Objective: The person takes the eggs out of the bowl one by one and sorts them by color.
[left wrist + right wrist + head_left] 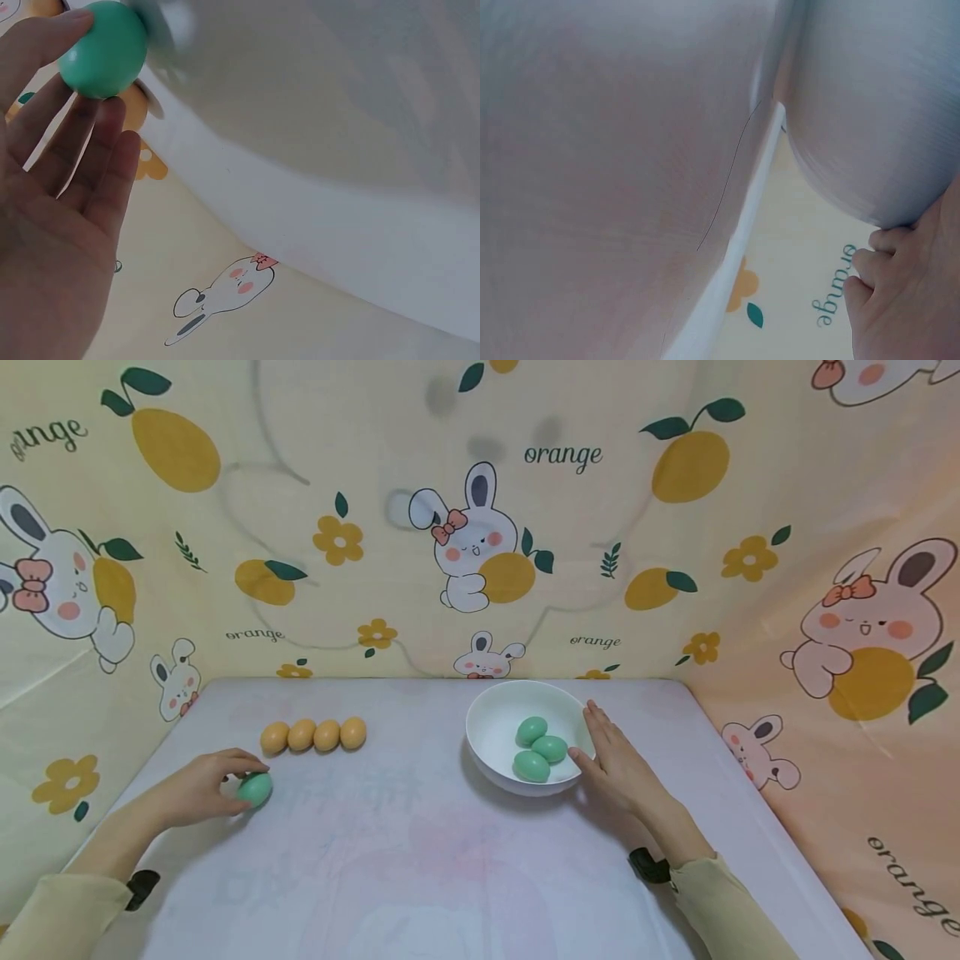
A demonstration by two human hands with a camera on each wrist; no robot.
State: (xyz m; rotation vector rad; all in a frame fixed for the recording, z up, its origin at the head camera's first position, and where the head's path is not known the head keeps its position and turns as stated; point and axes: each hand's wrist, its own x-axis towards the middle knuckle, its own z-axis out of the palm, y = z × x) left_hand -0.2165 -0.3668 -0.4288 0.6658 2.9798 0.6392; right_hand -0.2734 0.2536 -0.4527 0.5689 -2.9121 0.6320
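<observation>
A smooth green egg (255, 789) is pinched between the thumb and fingertips of my left hand (206, 789), at the left of the table. From the left wrist view, the egg (105, 49) shows up close at the fingertips, with the other fingers extended below it. My right hand (622, 768) rests against the right side of a white bowl (491, 747), fingers nearly straight, thumb by the rim. Several green eggs (532, 767) lie inside the bowl. In the right wrist view, fingertips touch the bowl's outer wall (877, 112); the thumb is hidden there.
Several yellow-orange eggs (327, 735) lie in a row just beyond my left hand. The table (420, 868) has a whitish cover. A patterned cloth (360, 468) with rabbits and oranges hangs behind the table's back edge and along its sides.
</observation>
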